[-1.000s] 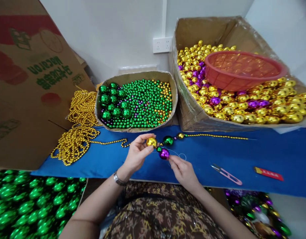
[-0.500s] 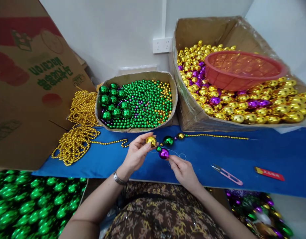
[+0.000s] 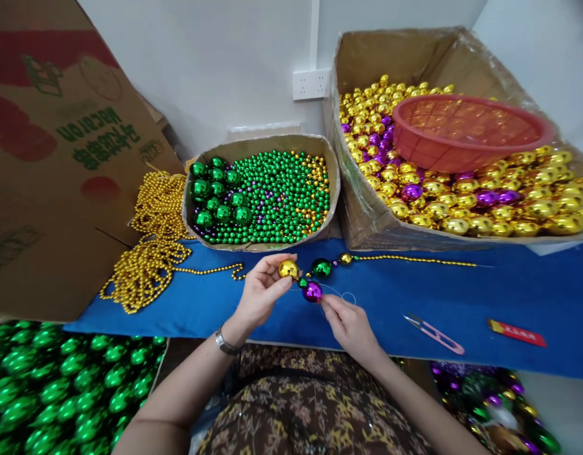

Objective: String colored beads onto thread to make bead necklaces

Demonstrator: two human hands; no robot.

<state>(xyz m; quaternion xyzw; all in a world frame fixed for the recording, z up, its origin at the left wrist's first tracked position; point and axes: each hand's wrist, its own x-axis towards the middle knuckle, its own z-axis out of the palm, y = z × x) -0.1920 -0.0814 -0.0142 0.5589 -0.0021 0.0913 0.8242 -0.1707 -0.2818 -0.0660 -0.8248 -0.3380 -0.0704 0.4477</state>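
Note:
My left hand pinches a large gold ball above the blue table. My right hand is closed just under a purple ball, fingers pinched on a thin clear thread that loops beside it. A small green bead sits between the gold and purple balls. A larger green ball and a small gold bead continue into a fine gold bead strand lying to the right. Another gold strand runs left to a gold bead pile.
A box of small green beads and a box of gold and purple balls with a red basket stand behind. Thread snips and a red lighter lie right. Green balls fill a bin lower left.
The hands stay almost still on the balls; the view has shifted slightly.

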